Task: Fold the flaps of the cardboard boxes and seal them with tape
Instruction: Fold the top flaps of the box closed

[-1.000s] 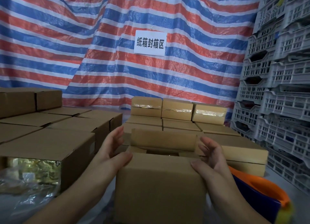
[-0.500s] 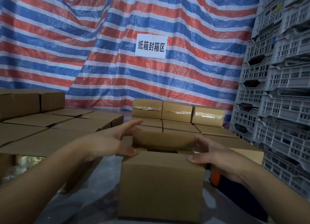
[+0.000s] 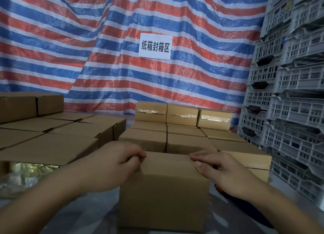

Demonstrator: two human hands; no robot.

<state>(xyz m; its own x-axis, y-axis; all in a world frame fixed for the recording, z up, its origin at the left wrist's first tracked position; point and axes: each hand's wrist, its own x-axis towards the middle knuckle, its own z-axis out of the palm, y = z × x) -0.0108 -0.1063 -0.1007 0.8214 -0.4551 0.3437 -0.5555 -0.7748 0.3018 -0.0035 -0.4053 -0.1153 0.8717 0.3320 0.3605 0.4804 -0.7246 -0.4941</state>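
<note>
Box (image 3: 164, 195) sits near centre on the desk. Left hand (image 3: 112, 165) curls over its top left edge, right hand (image 3: 220, 168) presses flat on the right — likely pinning flaps for taping.

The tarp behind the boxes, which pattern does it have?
The tarp has red, blue and white stripes, seen in the head view.
</note>
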